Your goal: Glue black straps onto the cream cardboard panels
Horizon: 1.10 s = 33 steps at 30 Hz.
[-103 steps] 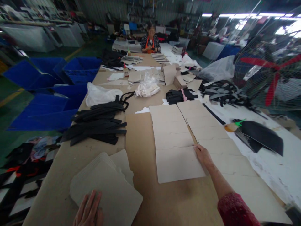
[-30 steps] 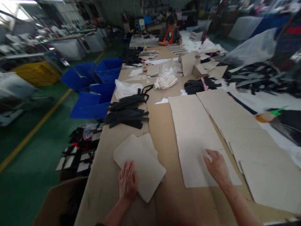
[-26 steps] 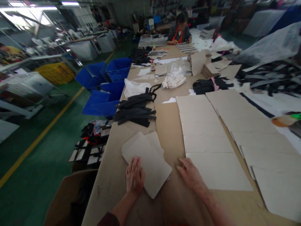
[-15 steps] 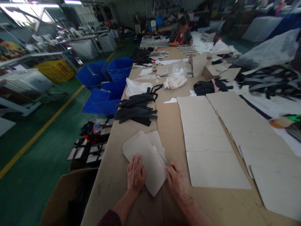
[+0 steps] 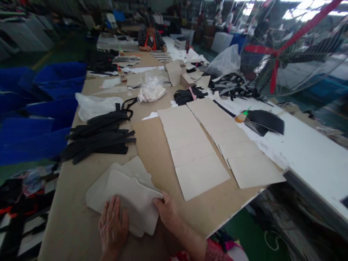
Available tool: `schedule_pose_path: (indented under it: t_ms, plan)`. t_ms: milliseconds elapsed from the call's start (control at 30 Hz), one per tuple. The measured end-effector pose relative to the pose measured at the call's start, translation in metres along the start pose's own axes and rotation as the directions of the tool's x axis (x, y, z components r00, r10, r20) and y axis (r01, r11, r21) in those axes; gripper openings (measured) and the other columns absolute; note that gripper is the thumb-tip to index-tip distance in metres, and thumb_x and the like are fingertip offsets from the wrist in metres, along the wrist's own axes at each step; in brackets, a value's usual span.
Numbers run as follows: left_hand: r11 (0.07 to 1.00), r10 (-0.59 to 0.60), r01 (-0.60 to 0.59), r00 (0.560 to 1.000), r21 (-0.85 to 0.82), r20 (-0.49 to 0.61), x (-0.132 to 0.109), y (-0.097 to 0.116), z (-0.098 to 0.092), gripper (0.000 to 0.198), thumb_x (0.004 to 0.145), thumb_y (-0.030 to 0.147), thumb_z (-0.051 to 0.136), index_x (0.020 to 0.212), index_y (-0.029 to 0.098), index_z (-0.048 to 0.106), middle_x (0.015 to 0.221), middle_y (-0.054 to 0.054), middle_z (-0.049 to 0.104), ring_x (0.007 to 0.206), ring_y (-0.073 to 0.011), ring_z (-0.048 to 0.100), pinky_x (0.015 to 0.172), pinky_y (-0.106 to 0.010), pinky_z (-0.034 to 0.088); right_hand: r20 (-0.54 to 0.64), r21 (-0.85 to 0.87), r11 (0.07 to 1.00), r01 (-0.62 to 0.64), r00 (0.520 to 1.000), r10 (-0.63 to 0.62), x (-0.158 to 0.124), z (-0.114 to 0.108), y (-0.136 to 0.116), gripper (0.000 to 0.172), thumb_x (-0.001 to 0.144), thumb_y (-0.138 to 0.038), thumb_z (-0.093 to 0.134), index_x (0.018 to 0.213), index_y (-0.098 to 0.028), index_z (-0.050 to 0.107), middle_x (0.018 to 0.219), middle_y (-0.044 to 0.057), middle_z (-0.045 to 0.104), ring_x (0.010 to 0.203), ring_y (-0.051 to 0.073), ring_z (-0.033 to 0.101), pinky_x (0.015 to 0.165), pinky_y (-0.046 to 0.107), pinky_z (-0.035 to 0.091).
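Observation:
A stack of grey-beige cardboard pieces (image 5: 99, 186) lies fanned out on the near left of the table. My left hand (image 5: 112, 223) rests on the uppermost cardboard piece (image 5: 133, 201), its fingers stretched out flat. At that piece's right corner my right hand (image 5: 167, 210) grips the edge between thumb and fingers. This edge looks slightly raised above the pieces beneath. To the right, overlapping cardboard panels lie in two rows, a left row (image 5: 201, 177) and a right row (image 5: 252, 170).
Black strips (image 5: 103, 139) lie beyond the stack, beside a white plastic bag (image 5: 99, 105). A glue bottle (image 5: 241, 116) with a green tip stands past the panels. Blue bins (image 5: 32, 127) line the left side. A large fan (image 5: 277, 54) stands right. A person (image 5: 150, 38) sits at the far end.
The view has swung to the right, bringing the fan in. The top cardboard piece has turned on the stack, and my right hand now grips its corner, with the edge slightly raised.

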<state>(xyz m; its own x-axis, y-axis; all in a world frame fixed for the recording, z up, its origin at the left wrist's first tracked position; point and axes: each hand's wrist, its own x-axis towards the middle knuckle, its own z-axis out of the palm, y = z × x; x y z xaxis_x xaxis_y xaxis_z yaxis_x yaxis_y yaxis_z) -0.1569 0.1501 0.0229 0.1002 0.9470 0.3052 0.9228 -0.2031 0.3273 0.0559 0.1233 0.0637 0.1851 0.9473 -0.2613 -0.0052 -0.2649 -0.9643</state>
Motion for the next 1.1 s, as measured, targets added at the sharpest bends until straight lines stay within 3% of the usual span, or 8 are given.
schedule_pose_path:
  t_ms: [67,200,300,400,633,933,1033,1100]
  plan:
    - [1.000,0.009,-0.009,1.000,0.006,0.005,-0.001,0.000,-0.001,0.057,0.098,0.034,0.039,0.153,0.022,0.029,0.153,-0.014,0.042,0.147,-0.0302,0.027,0.117,-0.054,0.027,0.004,0.061,0.997,-0.047,0.999,0.047,-0.001,-0.048,-0.007,0.022,0.084,-0.038,0.054,0.094,-0.020,0.063,0.080,0.001,0.067,0.069,0.017,0.061,0.062,0.027,0.048]
    - [1.000,-0.007,0.007,1.000,0.021,0.004,-0.001,0.001,-0.002,0.057,0.098,0.035,0.040,0.152,0.022,0.030,0.153,-0.015,0.041,0.147,-0.0308,0.026,0.117,-0.054,0.026,0.024,0.069,0.991,-0.118,0.993,0.117,-0.011,-0.183,-0.014,0.038,0.081,-0.046,0.060,0.108,-0.020,0.060,0.083,0.001,0.070,0.071,0.018,0.064,0.061,0.028,0.050]
    - [1.000,-0.018,0.018,1.000,0.015,0.018,0.000,0.002,-0.002,0.057,0.097,0.035,0.040,0.152,0.021,0.032,0.153,-0.015,0.042,0.147,-0.0312,0.027,0.117,-0.054,0.026,-0.072,-0.272,0.931,-0.245,0.970,0.234,-0.018,-0.268,-0.007,0.037,0.081,-0.045,0.056,0.107,-0.019,0.062,0.085,0.002,0.072,0.072,0.019,0.065,0.062,0.029,0.051]
    - [1.000,-0.026,0.025,1.000,0.009,0.016,0.000,0.002,-0.001,0.056,0.097,0.034,0.039,0.151,0.020,0.033,0.153,-0.013,0.042,0.147,-0.0309,0.028,0.118,-0.053,0.026,-0.141,-0.416,0.865,-0.281,0.959,0.244,-0.018,-0.313,0.006,0.034,0.078,-0.035,0.055,0.107,-0.019,0.065,0.088,0.004,0.073,0.077,0.021,0.066,0.067,0.031,0.050]
    - [0.996,-0.040,0.036,0.998,0.076,0.052,0.002,0.004,-0.003,0.051,0.098,0.033,0.033,0.143,0.011,0.044,0.150,-0.017,0.045,0.147,-0.0293,0.027,0.119,-0.049,0.024,-0.257,-0.685,0.663,-0.301,0.952,0.167,-0.004,-0.323,0.028,0.053,0.080,-0.025,0.055,0.133,-0.021,0.056,0.115,0.008,0.071,0.104,0.024,0.064,0.093,0.034,0.045]
    - [0.999,-0.028,0.028,0.999,0.043,0.019,0.000,-0.002,0.003,0.050,0.097,0.031,0.038,0.145,0.016,0.042,0.151,-0.014,0.045,0.147,-0.0290,0.028,0.118,-0.049,0.025,-0.290,-0.847,0.426,-0.320,0.948,0.135,-0.004,-0.322,0.018,0.053,0.087,-0.028,0.052,0.139,-0.020,0.050,0.103,0.009,0.073,0.095,0.025,0.067,0.083,0.034,0.047]
    - [0.998,-0.006,0.006,1.000,0.061,0.000,-0.003,-0.007,0.005,0.049,0.097,0.028,0.039,0.144,0.017,0.042,0.149,-0.014,0.047,0.145,-0.0293,0.031,0.116,-0.049,0.027,-0.303,-0.890,0.348,-0.296,0.952,0.035,-0.007,-0.313,0.005,0.050,0.087,-0.031,0.053,0.133,-0.013,0.054,0.116,0.019,0.066,0.109,0.033,0.060,0.089,0.043,0.046]
    - [0.996,0.013,-0.012,1.000,0.086,-0.002,-0.006,-0.008,0.004,0.048,0.096,0.026,0.039,0.144,0.017,0.043,0.147,-0.014,0.050,0.144,-0.0291,0.033,0.114,-0.049,0.030,-0.253,-0.925,0.315,-0.212,0.963,-0.096,-0.002,-0.291,0.001,0.048,0.088,-0.036,0.052,0.130,-0.012,0.056,0.120,0.021,0.062,0.113,0.036,0.056,0.092,0.048,0.045]
